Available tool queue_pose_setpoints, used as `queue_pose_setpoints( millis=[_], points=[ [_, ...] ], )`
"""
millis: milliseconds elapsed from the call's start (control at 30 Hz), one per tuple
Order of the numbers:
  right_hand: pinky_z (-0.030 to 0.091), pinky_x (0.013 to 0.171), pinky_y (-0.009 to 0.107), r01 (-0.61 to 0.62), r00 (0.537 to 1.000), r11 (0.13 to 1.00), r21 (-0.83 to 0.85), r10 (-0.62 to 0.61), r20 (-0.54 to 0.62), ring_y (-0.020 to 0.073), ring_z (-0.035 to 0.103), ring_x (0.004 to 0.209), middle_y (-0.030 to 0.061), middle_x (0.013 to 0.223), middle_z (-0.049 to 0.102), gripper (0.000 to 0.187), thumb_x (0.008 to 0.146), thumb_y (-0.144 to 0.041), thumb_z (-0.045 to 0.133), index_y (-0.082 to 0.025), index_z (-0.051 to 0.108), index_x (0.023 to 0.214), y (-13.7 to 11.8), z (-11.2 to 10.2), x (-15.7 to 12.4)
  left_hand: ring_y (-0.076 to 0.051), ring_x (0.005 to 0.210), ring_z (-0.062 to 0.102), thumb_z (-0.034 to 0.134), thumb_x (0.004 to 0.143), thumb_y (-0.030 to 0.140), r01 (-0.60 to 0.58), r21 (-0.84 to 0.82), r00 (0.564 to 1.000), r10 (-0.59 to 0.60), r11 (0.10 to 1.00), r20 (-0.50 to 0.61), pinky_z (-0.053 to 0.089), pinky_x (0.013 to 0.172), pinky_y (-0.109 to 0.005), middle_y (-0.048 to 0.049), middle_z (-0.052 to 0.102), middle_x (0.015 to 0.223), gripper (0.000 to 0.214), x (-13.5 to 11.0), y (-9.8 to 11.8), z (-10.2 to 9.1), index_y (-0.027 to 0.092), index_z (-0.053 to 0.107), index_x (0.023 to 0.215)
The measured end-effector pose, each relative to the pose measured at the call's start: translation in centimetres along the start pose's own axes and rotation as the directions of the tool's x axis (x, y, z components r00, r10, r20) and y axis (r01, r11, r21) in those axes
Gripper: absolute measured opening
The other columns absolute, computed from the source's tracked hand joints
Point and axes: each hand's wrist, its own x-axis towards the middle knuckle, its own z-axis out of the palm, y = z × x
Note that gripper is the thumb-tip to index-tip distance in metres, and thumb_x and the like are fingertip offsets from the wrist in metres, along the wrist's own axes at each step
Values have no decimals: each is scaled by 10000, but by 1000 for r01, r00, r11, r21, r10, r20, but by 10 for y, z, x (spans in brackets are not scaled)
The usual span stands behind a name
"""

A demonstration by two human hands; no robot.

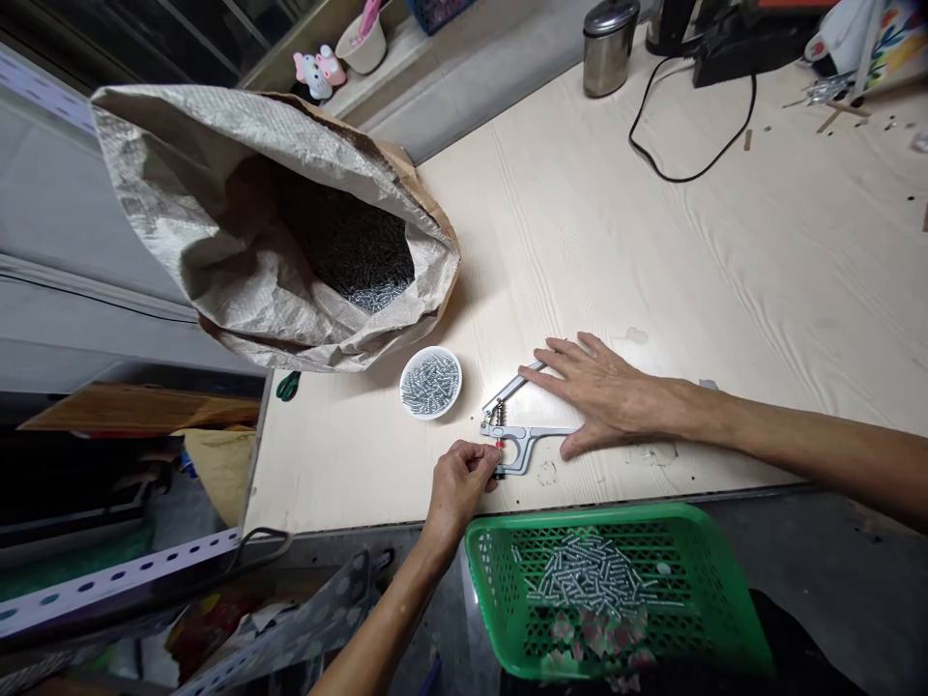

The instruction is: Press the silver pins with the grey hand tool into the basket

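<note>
Silver-grey hand pliers (528, 437), of the snap-fastener kind with a coil spring at the jaw, lie on the table with their handles apart. My left hand (464, 477) pinches at the jaw end, beside a small red part; anything between its fingertips is hidden. Over the handle ends my right hand (598, 391) is spread, its fingers at the upper handle and its thumb by the lower one. Beyond the pliers stands a white bowl (429, 415) of small silvery ribbed metal pieces (432, 381); whether they are screws or springs I cannot tell.
A green basket (580, 516) with similar metal pieces sits below the table edge. At the back left, a large open woven sack (159, 193) holds many dark metal pieces. Green-handled scissors (288, 386), a metal canister (609, 53) and a black cable (671, 180) lie farther out.
</note>
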Motion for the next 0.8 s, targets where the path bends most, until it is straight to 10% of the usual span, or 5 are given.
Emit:
queue_pose_setpoints(
  millis=[667,800],
  points=[
    [346,967,492,-28,998,1000,6,28,-51,298,503,1038,123,1158,607,769,787,-400,702,-162,329,1416,-18,3,-7,-135,509,564,675,677,501,-14,26,999,15,1000,-41,457,524,-260,-8,612,606,374,-7,-5,3,130,659,721],
    [402,855,403,-45,996,999,21,46,-80,281,514,996,112,1101,624,718,796,-364,702,-165,357,1393,-22,5,-7,-199,676,628,587,813,457,-202,313,959,252,928,-126,522,641,-338,-72,648,781,326,-13,-9,6,141,659,789]
  ],
)
